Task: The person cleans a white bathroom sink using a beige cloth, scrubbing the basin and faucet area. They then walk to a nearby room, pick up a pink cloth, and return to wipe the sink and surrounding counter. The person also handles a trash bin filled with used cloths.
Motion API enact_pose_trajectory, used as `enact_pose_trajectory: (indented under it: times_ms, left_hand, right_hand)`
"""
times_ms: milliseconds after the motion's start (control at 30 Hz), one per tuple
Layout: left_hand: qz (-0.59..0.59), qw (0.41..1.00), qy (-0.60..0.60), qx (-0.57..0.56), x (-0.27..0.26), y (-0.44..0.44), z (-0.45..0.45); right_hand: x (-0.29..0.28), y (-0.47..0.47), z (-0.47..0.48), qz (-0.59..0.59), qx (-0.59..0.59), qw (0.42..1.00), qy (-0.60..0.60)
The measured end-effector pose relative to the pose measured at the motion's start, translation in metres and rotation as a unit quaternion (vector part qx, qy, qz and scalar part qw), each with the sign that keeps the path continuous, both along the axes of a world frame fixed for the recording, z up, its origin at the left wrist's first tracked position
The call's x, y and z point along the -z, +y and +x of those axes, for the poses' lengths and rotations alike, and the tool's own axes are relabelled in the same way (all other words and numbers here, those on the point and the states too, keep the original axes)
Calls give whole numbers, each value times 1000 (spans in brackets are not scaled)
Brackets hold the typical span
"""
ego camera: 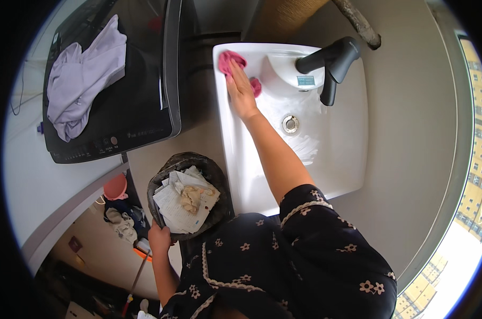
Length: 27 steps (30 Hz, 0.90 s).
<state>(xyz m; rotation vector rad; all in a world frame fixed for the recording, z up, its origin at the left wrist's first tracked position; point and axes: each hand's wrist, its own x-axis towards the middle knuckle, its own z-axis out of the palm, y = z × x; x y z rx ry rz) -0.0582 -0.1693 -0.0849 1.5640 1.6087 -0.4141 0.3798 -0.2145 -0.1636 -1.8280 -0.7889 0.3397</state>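
My right hand (242,92) lies on a pink cloth (230,60) at the upper left corner of the white washbasin (344,151). Another part of the pink cloth shows beside the hand, and whether it is one piece I cannot tell. The fingers are stretched and press flat. A dark faucet (328,63) stands at the basin's back, and a metal drain (290,124) sits in its bowl. At the lower left, my left hand (160,238) grips the rim of a trash bin (150,195) lined with a black bag. Papers (177,211) and a crumpled tissue (191,199) fill it.
Left of the basin stands a black-topped washing machine (137,99) with a lilac garment (85,79) on it. A pink basin (115,186), bundled cloths (121,225) and a long handle (139,275) are at the lower left. A wall and window (472,167) bound the right side.
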Motion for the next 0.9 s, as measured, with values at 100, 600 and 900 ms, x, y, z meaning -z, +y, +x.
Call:
enact_pose_trajectory:
  times_ms: [100,600,900]
  left_hand:
    - [11,999,12,31,0,5,1]
    - [-9,999,-23,-38,1,-3,0]
    - [-26,1000,-14,-4,62,15,-32]
  right_hand:
    - [62,-38,2,-172,23,980,-97]
    - [2,42,32,2,164,936,-310]
    - [38,-46,2,-179,118,938,-273]
